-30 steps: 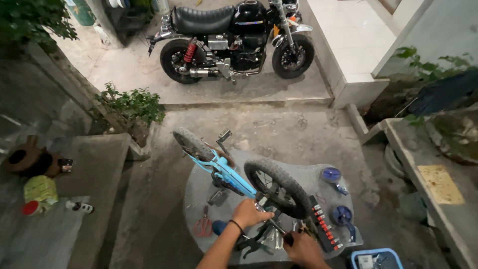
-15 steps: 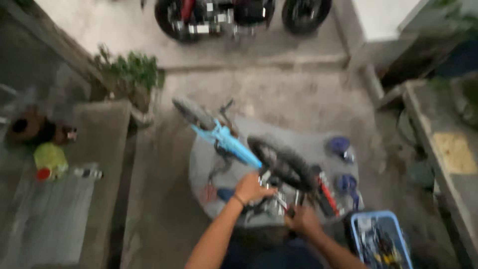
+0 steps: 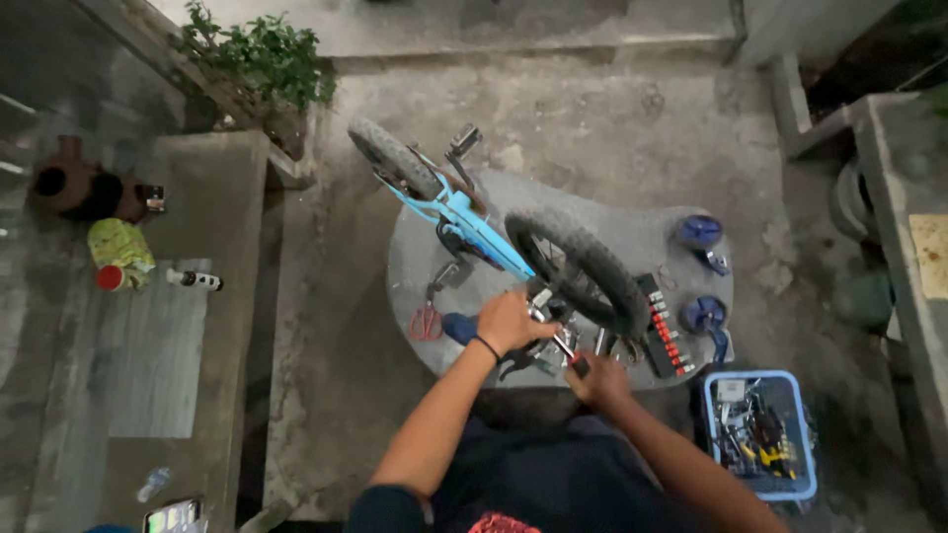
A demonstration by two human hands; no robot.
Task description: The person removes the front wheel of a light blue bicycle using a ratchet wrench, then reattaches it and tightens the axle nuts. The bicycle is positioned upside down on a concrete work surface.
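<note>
Your left hand (image 3: 513, 321) lay closed over the hub end of the small blue bicycle (image 3: 464, 222), which lay on its side on a grey mat (image 3: 632, 232), while your right hand (image 3: 595, 378) gripped a dark-handled tool (image 3: 568, 352) aimed at the rear wheel (image 3: 578, 266). That wheel sat in the frame, so the job looked midway; two blue training wheels (image 3: 701, 232) lay apart, unfitted, beside a socket rail (image 3: 664, 326).
</note>
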